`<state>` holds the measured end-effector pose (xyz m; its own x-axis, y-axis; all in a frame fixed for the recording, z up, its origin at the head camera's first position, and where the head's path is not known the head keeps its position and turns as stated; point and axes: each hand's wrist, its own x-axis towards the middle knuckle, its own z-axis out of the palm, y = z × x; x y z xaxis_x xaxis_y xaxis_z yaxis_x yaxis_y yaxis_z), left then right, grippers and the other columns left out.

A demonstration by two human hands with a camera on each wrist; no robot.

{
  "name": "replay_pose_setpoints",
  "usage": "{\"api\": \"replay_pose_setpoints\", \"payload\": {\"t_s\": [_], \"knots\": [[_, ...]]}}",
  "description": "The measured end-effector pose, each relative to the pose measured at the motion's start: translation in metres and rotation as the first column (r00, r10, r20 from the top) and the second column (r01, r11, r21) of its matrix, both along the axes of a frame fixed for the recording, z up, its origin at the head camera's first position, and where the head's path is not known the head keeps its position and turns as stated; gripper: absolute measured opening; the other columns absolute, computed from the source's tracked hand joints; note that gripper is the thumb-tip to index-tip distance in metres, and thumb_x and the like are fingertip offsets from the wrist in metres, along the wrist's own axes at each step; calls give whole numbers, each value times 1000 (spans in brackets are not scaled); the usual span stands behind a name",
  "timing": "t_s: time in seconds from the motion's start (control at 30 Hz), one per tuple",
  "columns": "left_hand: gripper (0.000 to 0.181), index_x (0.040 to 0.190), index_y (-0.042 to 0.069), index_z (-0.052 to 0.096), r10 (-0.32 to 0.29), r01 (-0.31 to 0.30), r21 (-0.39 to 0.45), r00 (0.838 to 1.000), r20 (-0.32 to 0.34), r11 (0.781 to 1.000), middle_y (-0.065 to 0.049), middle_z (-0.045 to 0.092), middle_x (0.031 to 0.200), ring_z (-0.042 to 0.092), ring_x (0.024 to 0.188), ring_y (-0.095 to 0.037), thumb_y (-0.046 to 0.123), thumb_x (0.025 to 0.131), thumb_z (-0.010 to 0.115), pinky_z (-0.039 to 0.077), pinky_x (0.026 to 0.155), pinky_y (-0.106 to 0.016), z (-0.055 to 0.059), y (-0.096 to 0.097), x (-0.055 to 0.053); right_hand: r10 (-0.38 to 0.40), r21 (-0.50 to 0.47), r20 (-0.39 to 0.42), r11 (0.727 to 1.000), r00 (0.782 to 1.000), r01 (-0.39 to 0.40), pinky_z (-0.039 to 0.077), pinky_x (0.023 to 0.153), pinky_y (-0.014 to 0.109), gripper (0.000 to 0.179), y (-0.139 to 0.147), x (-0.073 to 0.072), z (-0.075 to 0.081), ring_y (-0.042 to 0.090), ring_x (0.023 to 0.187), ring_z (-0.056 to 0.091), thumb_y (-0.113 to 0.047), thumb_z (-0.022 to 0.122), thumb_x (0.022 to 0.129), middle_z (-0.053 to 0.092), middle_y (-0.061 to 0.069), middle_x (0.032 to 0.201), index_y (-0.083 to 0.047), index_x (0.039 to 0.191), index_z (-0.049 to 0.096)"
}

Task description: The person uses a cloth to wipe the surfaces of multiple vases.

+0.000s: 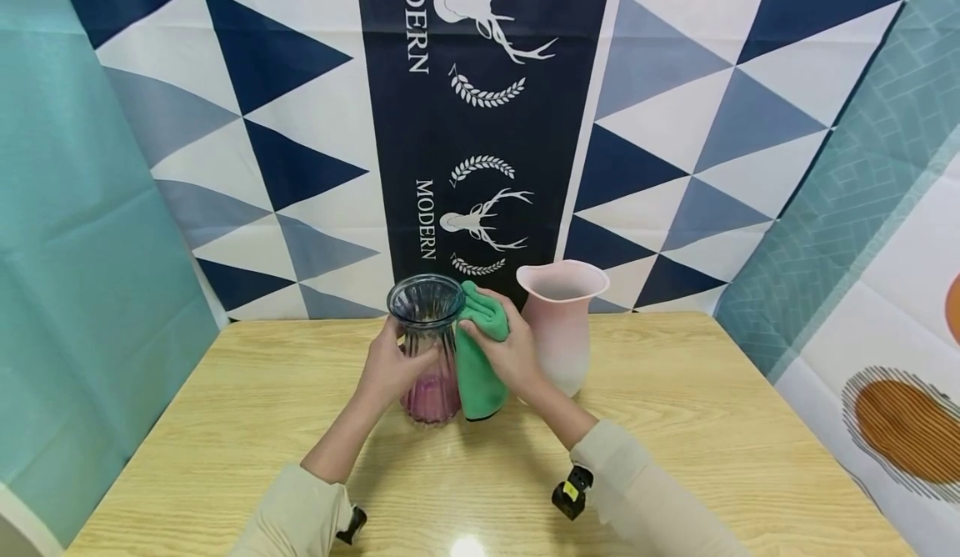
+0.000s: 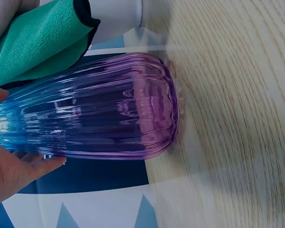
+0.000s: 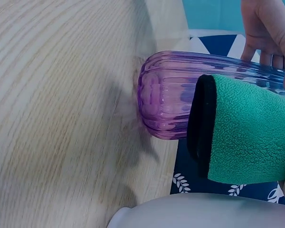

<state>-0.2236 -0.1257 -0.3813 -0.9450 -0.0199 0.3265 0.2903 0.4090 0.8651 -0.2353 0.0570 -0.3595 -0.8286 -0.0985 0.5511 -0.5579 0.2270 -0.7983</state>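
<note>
A ribbed glass vase (image 1: 432,398), blue at the flared rim and purple at the base, stands upright at the tabletop. My left hand (image 1: 392,367) grips it around the upper body from the left, with the thumb across the front. On its other side, my right hand (image 1: 516,353) holds a folded green cloth (image 1: 477,382) with dark edging, close against the glass. In the left wrist view the cloth (image 2: 42,40) hangs alongside the vase (image 2: 99,109). The right wrist view shows the cloth (image 3: 254,130) covering part of the vase (image 3: 166,95).
A pink-and-white vase (image 1: 564,344) with a wavy rim stands just right of my right hand, partly behind it. The wooden table (image 1: 660,432) ends at a patterned backdrop (image 1: 300,148) behind the vases. Hanging sheets (image 1: 82,273) flank both sides.
</note>
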Motion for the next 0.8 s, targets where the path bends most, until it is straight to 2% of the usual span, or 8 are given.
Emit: {"api": "replay_pose_setpoints", "payload": {"t_s": [0.13,0.3,0.43,0.57,0.8], "knots": [[67,136,10,40,9,-9,-14,1000,9,1000,-16,54,131,52,120,-31,18,78,71,50,91,-46,1,1,1,26,33,21,999,999,-26,48,96,33,53,-2,11,12,28,118,55,-10,68,84,54,15,133,-3,132,47],[67,137,9,39,8,-8,-26,1000,10,1000,-17,55,130,53,119,-31,16,78,71,50,90,-46,3,2,2,24,42,51,999,998,-26,48,94,37,53,0,0,0,24,115,57,-16,69,84,56,9,131,-12,133,49],[67,136,8,40,10,-9,-32,1000,12,999,-18,56,128,54,118,-31,16,77,72,50,91,-46,2,1,1,25,73,119,997,993,-34,49,92,36,53,0,-8,-12,20,110,59,-24,70,83,60,6,125,-20,132,49],[66,135,8,41,3,-3,-28,1000,12,1000,-18,57,126,55,116,-31,16,77,72,51,88,-45,0,1,0,37,101,163,993,986,-54,50,90,37,53,-1,-9,-19,20,106,59,-28,71,82,60,6,121,-21,130,50],[68,137,10,40,-3,3,-22,1000,-3,1000,-17,55,128,53,119,-31,16,77,72,49,92,-46,-1,1,-1,33,159,134,986,990,-54,49,92,38,54,-1,-12,-25,21,108,59,-25,73,81,61,7,121,-15,129,52]]}}
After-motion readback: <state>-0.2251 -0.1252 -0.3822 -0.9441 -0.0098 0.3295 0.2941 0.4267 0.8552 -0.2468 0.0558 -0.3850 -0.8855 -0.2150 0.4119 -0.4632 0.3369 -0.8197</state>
